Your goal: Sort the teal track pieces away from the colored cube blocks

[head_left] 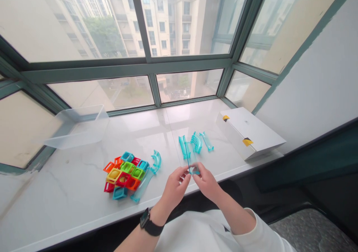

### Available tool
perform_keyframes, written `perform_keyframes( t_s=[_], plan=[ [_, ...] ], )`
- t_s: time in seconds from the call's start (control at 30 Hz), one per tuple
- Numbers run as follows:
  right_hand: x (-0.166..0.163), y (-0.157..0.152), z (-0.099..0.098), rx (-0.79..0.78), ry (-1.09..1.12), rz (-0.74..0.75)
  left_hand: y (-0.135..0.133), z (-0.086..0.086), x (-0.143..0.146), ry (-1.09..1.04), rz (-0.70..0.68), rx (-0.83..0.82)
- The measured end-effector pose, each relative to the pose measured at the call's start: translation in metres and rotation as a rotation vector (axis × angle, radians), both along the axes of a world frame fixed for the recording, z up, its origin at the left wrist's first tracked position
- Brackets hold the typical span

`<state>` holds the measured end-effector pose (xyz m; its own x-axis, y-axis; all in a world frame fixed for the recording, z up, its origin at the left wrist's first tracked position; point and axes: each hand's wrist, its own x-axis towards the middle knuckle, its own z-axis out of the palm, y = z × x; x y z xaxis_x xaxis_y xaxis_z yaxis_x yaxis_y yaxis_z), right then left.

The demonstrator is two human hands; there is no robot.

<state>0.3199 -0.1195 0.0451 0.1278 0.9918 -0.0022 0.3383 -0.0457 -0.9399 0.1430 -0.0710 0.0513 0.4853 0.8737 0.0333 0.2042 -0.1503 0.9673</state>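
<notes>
My left hand [175, 184] and my right hand [205, 181] meet above the front of a white marble sill [56, 203]. Between their fingertips they hold a thin, transparent teal plastic piece [191, 170], possibly a track section. Several similar curved and straight teal pieces [195, 142] lie just beyond my hands. Left of my left hand are a curved teal track piece [156, 161] and a straight one [142, 186], beside a heap of multicoloured square frame blocks [123, 177]. A black watch [151, 222] circles my left wrist.
A transparent plastic tub [77, 127] stands at the sill's far left, and a white cardboard box [248, 132] with yellow-and-black tape lies at the far right. Window frames and glass [151, 80] rise behind the sill, and a white wall [313, 84] stands on the right.
</notes>
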Motion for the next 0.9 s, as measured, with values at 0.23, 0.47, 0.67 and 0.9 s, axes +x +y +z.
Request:
perform_keyframes(
  t_s=[0.23, 0.47, 0.67, 0.9],
  plan=[
    [0.009, -0.001, -0.006, 0.296, -0.165, -0.023, 0.007, -0.011, 0.001, -0.063, 0.087, -0.180],
    [0.015, 0.014, -0.008, 0.340, -0.268, -0.042, 0.020, -0.008, 0.008, -0.003, 0.072, -0.043],
    [0.034, 0.039, -0.014, 0.338, -0.300, -0.125, 0.043, -0.010, 0.010, 0.047, 0.060, 0.067],
    [0.034, 0.076, -0.014, 0.308, -0.398, -0.045, 0.074, -0.021, 0.018, 0.138, 0.120, 0.278]
  ],
)
